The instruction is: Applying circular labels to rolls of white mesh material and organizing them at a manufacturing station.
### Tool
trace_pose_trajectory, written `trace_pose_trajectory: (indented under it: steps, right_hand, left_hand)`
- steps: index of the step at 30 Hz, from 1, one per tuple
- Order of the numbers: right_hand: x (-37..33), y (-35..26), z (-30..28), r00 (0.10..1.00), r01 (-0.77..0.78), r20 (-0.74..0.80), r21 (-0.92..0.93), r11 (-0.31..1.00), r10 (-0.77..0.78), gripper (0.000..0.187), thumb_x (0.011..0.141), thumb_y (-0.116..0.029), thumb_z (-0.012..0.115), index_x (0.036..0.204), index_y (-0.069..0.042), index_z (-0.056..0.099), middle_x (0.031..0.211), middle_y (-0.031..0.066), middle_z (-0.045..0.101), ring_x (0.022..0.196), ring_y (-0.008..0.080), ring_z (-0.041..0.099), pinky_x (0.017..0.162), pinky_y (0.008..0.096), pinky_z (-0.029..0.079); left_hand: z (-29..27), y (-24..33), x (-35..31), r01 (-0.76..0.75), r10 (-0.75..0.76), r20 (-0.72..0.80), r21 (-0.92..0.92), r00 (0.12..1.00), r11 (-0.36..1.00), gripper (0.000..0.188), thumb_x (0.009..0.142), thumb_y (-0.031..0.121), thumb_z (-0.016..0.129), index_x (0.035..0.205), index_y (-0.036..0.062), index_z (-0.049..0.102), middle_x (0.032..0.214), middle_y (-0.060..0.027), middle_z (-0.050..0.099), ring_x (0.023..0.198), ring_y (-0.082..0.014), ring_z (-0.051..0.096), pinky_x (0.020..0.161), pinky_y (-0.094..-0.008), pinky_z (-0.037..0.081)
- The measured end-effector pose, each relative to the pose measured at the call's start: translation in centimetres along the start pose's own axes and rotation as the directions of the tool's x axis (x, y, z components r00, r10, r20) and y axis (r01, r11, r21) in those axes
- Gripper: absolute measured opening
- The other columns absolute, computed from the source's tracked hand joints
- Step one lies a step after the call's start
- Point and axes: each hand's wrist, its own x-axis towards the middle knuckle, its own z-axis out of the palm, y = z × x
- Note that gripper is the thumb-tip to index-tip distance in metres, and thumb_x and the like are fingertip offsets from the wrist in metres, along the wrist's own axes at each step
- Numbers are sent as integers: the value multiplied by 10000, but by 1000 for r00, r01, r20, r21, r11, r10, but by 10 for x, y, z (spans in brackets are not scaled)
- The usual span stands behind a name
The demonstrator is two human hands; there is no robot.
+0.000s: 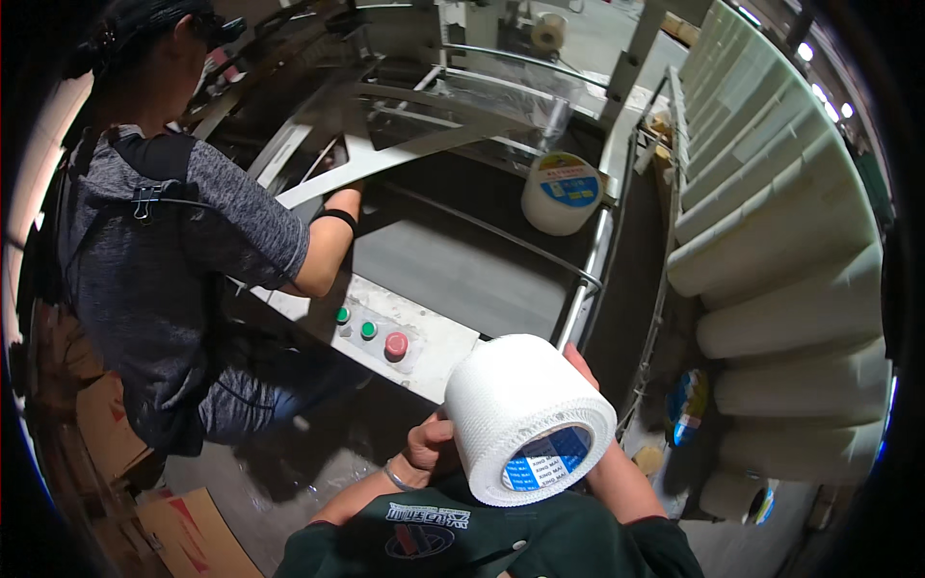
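Observation:
A thick roll of white mesh tape (520, 400) is held up in front of my chest, tilted so its blue and white printed core faces me. My left hand (427, 445) grips the roll's left side, thumb and curled fingers against it. On the far right side, fingers of my right hand (582, 369) press against the roll; most of that hand is hidden behind it. Just beyond the roll lies the machine's pale front panel (448, 352), with two green buttons and a red one.
A co-worker (183, 222) leans in at left, one arm reaching into the machine frame. A wrapped roll with a blue and yellow label (561, 197) sits on the dark conveyor bed (462, 260). Tall white rolls (785, 260) line the right side. Cardboard (198, 535) lies at lower left.

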Motion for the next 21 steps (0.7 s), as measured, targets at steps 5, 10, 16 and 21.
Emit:
trace_pose_trajectory:
  steps: [5,10,16,21]
  right_hand:
    - [7,-9,-20,997,11,80,94,995,-18,692,984,-594,518,1293,14,626,1232,214,680,1113,347,669,989,452,532]
    - [11,-16,-18,997,22,75,59,998,-26,694,984,-597,514,1294,15,625,1232,213,680,1113,346,668,990,451,531]
    - [19,-16,-13,996,4,90,8,1000,-4,698,985,-599,509,1294,15,625,1233,213,679,1114,346,668,991,450,530]
    - [23,-15,-9,995,-7,102,-21,1000,9,700,986,-601,504,1295,16,624,1233,213,679,1114,345,667,992,450,528]
  left_hand:
    - [11,-13,11,13,-12,-2,46,1000,999,657,874,230,658,1450,-10,454,1367,-169,596,1267,-307,573,1120,-449,412]
    - [17,-17,16,27,-23,100,-34,995,999,631,881,214,657,1446,10,464,1358,-141,592,1268,-278,559,1129,-424,402]
    - [25,-20,12,3,-3,50,-11,999,1000,630,883,215,658,1450,23,461,1356,-136,588,1276,-263,549,1138,-402,392]
    - [27,-17,9,2,-1,66,-27,998,1000,624,887,212,650,1448,20,457,1358,-144,584,1280,-267,546,1128,-401,406]
